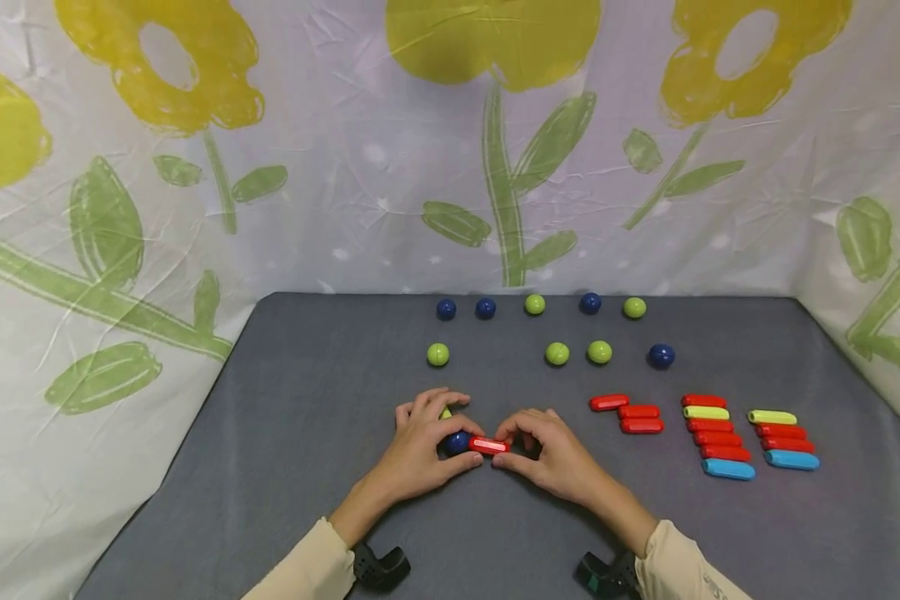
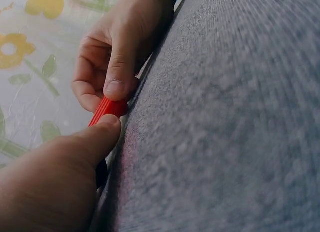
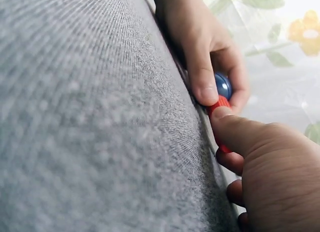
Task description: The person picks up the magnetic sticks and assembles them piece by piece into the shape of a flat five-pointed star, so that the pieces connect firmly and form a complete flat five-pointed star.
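A short red rod (image 1: 489,446) lies between both hands, just above the grey tabletop or on it; I cannot tell which. Its left end meets a dark blue ball (image 1: 457,442) inside the curl of my left hand (image 1: 417,454). The left thumb and index finger close round the ball and that end of the rod. My right hand (image 1: 558,457) pinches the rod's right end, seen close up as a red piece (image 3: 220,117) under the thumb in the right wrist view. A green ball (image 1: 446,412) shows partly between the left fingers, mostly hidden.
Loose green balls (image 1: 557,354) and blue balls (image 1: 662,357) lie in two rows toward the back. At the right are stacked columns of red rods (image 1: 712,438), with yellow rods (image 1: 706,412) and blue rods (image 1: 729,469) among them. A flower-printed cloth (image 1: 330,208) hangs behind the table.
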A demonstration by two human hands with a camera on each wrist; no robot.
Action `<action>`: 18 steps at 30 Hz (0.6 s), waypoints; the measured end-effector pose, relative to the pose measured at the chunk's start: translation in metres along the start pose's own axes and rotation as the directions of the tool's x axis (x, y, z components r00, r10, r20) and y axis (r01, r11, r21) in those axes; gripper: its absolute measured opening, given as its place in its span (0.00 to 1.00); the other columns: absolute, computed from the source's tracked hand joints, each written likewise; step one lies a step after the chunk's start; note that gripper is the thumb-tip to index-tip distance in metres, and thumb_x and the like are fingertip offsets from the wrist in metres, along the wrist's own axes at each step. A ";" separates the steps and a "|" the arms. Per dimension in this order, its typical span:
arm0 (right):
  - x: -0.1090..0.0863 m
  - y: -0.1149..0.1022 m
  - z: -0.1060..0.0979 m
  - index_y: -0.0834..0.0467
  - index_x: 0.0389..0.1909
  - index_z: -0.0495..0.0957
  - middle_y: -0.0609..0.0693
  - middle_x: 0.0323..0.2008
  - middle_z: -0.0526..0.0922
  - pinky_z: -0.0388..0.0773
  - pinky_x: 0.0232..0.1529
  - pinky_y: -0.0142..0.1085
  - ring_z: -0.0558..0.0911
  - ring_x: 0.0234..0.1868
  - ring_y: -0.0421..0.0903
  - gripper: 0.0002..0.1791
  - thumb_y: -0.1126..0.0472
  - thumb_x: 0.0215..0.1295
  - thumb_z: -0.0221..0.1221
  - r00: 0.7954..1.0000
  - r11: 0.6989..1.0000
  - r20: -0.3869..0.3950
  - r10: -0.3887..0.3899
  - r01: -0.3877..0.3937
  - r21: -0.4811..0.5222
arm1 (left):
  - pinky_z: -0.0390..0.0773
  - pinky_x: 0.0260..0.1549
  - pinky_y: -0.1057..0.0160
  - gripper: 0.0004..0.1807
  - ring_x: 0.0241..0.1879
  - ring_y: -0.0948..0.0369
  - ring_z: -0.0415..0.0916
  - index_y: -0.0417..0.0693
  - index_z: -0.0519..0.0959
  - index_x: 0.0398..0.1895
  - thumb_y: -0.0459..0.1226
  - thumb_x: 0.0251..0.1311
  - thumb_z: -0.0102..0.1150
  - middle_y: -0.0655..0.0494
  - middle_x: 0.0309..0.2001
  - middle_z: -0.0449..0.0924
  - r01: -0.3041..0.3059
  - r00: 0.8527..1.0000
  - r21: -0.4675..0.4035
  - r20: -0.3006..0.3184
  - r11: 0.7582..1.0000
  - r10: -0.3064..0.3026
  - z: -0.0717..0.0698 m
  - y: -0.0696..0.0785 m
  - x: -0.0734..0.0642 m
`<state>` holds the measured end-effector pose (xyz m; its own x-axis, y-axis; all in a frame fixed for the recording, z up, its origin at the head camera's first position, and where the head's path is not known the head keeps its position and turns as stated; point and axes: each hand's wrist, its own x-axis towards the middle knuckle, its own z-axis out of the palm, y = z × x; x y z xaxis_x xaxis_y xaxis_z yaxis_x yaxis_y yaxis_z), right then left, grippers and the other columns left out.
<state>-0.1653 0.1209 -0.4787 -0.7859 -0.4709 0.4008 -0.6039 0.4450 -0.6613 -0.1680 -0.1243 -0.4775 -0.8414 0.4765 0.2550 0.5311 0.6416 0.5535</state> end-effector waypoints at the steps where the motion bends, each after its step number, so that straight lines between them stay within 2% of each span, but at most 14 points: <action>1: 0.000 0.000 0.000 0.43 0.40 0.83 0.40 0.29 0.80 0.61 0.35 0.32 0.70 0.27 0.35 0.14 0.53 0.54 0.76 1.000 1.000 0.000 0.000 0.000 0.005 | 0.51 0.61 0.40 0.12 0.75 0.47 0.56 0.71 0.84 0.45 0.54 0.58 0.71 0.56 0.68 0.72 -0.002 1.000 0.002 0.002 1.000 0.002 0.000 0.000 0.000; 6: 0.001 0.002 0.001 0.43 0.41 0.83 0.39 0.29 0.79 0.61 0.35 0.32 0.69 0.27 0.34 0.12 0.52 0.57 0.74 1.000 1.000 0.003 -0.013 0.013 0.010 | 0.51 0.60 0.39 0.12 0.75 0.46 0.57 0.71 0.85 0.46 0.53 0.59 0.70 0.55 0.69 0.72 -0.025 1.000 0.001 -0.002 1.000 0.025 -0.001 0.000 -0.001; 13: 0.000 0.002 0.000 0.43 0.41 0.83 0.39 0.30 0.81 0.62 0.35 0.32 0.70 0.27 0.35 0.11 0.52 0.58 0.73 1.000 0.999 -0.004 -0.020 0.020 0.031 | 0.51 0.61 0.39 0.12 0.75 0.46 0.56 0.71 0.85 0.45 0.54 0.58 0.71 0.55 0.69 0.72 -0.019 1.000 -0.008 0.004 1.000 0.019 0.000 0.000 -0.001; 16: 0.001 0.003 0.000 0.47 0.42 0.84 0.42 0.33 0.83 0.69 0.35 0.33 0.73 0.29 0.38 0.10 0.56 0.61 0.72 0.999 0.996 -0.052 -0.011 0.016 0.082 | 0.51 0.61 0.39 0.12 0.75 0.46 0.57 0.71 0.85 0.44 0.54 0.59 0.70 0.56 0.68 0.73 -0.011 1.000 -0.001 -0.001 1.000 0.011 0.001 0.000 0.000; 18: 0.002 0.005 -0.001 0.50 0.42 0.85 0.45 0.37 0.84 0.72 0.34 0.34 0.75 0.30 0.40 0.09 0.60 0.62 0.71 0.992 0.994 -0.125 0.017 -0.003 0.113 | 0.52 0.61 0.39 0.12 0.75 0.47 0.58 0.71 0.84 0.44 0.54 0.59 0.70 0.56 0.68 0.73 -0.003 1.000 0.009 -0.003 1.000 0.003 0.002 0.000 0.000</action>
<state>-0.1697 0.1227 -0.4805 -0.8065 -0.3644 0.4656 -0.5828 0.3573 -0.7299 -0.1680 -0.1234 -0.4788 -0.8400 0.4767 0.2592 0.5346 0.6454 0.5456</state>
